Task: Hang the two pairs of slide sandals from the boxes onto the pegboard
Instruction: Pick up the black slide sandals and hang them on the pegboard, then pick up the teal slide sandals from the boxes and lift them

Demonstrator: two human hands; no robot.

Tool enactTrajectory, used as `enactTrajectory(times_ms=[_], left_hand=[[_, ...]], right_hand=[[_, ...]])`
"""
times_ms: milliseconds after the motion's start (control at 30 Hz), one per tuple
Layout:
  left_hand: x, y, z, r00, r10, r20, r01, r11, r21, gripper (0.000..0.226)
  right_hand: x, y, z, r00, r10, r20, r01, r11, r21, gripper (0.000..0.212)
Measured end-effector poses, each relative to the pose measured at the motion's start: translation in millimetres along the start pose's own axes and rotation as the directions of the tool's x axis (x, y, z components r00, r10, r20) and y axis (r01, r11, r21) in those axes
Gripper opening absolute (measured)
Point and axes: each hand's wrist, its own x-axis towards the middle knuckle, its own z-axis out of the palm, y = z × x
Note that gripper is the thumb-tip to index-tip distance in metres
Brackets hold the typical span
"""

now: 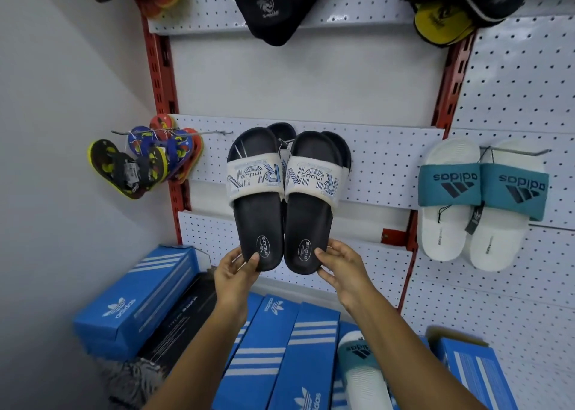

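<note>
A pair of black slide sandals with white straps [284, 198] hangs toes-down against the white pegboard [389, 160] at centre, with another dark pair partly hidden behind it. My left hand [238, 268] grips the heel of the left sandal. My right hand [339, 268] grips the heel of the right sandal. A white pair with teal straps [479, 198] hangs from a peg at the right. One more white and teal slide [361, 369] lies on the blue boxes [280, 347] below.
Small colourful flip-flops [149, 160] hang on a peg at the left. Black and yellow sandals [441, 8] hang on the upper board. Red slotted uprights [165, 98] frame the panels. A grey wall closes the left side. Stacked blue and black shoeboxes fill the bottom.
</note>
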Motion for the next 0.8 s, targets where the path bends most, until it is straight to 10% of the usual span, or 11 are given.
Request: enactTrajectory(times_ms=[200,367,533,800], left_hand=[[-11.8,-24.5,13.6,0.928,0.369,0.050,-0.320,0.722,0.613,0.057],[-46.4,-66.2,31.2,0.765,0.526,0.371,-0.565,0.271,0.780,0.066],[-70.7,-141.1,25.2,0.740,0.333,0.584,-0.620,0.002,0.785,0.060],[-123.7,-265.7,16.8,0.765,-0.218,0.606,-0.637,-0.128,0.760,0.063]], right_hand=[[-6.3,16.1,-5.0,0.968,-0.246,-0.051,0.203,0.885,-0.419,0.041],[-23.7,54.6,-38.2,0.845,-0.502,0.186,0.387,0.332,-0.860,0.059],[-46.4,106.8,-105.6,0.841,-0.481,0.250,0.274,-0.020,-0.962,0.060],[-90.6,174.5,-232.0,0.980,-0.197,0.001,-0.022,-0.114,-0.993,0.064]])
